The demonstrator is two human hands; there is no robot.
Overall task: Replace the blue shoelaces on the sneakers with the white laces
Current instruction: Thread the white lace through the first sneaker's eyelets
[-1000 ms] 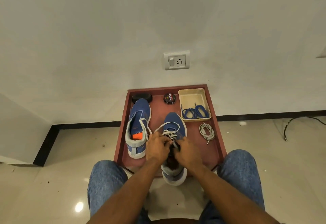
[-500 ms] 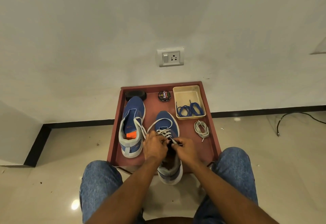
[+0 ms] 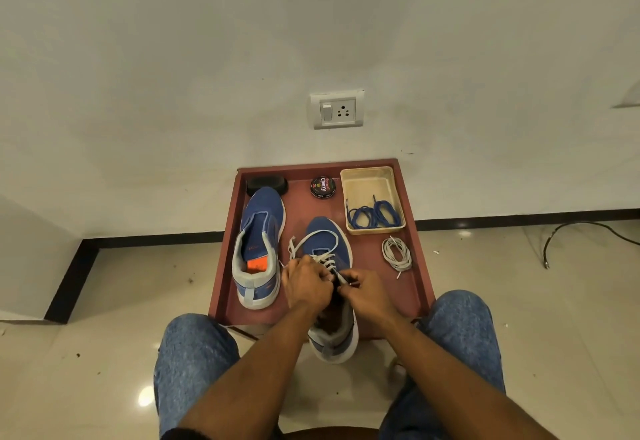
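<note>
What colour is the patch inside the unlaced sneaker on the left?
Bright orange, on the insole of the left sneaker; the head view shows it.

Bare tray floor [image 3: 375, 287] beside coiled lace [image 3: 397, 254]

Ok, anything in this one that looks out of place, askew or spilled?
One thing: the sneaker being laced hangs heel-first over the red tray near edge, while the other sneaker lies fully inside. The blue laces sit in the beige bin and the spare white lace is coiled. Nothing spilled.
</note>
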